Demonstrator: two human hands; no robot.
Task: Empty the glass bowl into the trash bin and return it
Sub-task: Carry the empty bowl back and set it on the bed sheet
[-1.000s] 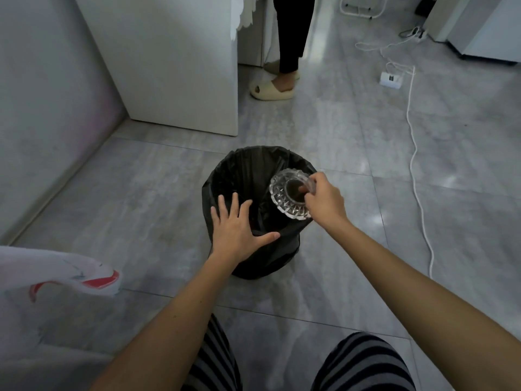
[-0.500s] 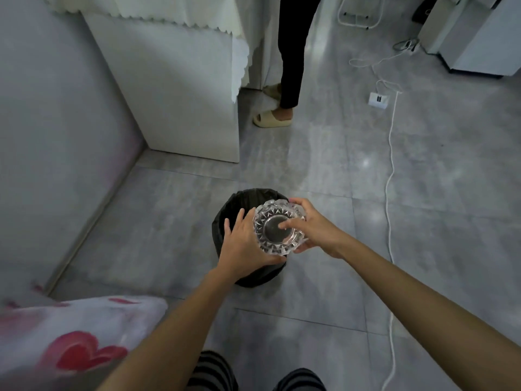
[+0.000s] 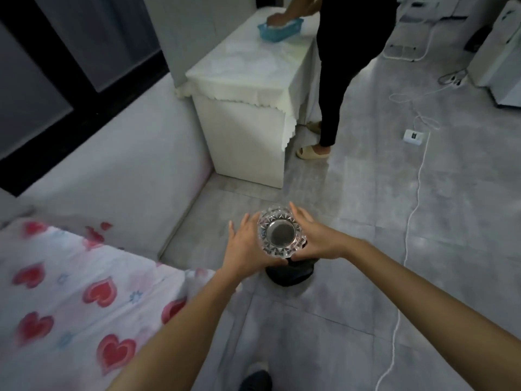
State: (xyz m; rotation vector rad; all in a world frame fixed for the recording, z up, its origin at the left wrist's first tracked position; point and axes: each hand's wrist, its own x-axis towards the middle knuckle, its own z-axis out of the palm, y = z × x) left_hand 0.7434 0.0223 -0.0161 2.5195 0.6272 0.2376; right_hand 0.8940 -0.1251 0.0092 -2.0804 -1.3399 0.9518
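Grey tiled floor (image 3: 352, 221) fills most of the view, running up to a pale wall with a dark-framed window at 10 o'clock. At 8 o'clock lies a bed (image 3: 70, 300) under a white cover printed with red hearts. At 12 o'clock stands a white cabinet (image 3: 248, 142) draped in a cream scalloped cloth, its tabletop carrying a blue basket (image 3: 280, 31) at the far end. A second person (image 3: 338, 80) in black clothes and beige slippers stands just beside the cabinet at 1 o'clock, one hand in the basket. A white power cable (image 3: 414, 210) snakes down the floor from 2 o'clock to 5 o'clock, with a white socket block (image 3: 413, 136) along it.

Near the centre, slightly toward 6 o'clock, the black-lined trash bin (image 3: 290, 273) sits on the floor, mostly hidden behind the hands. Above it the glass bowl (image 3: 282, 235) is held upright, mouth toward the camera, its cut-glass rim catching light and its dark base looking bare. The left hand (image 3: 245, 246) cups the bowl's 9 o'clock side with fingers (image 3: 242, 222) spread and thumb under the near edge; the right hand (image 3: 315, 238) presses the 3 o'clock side, fingers extended along the rim. Both hands touch the bowl, loosely curved around it rather than closed tight.
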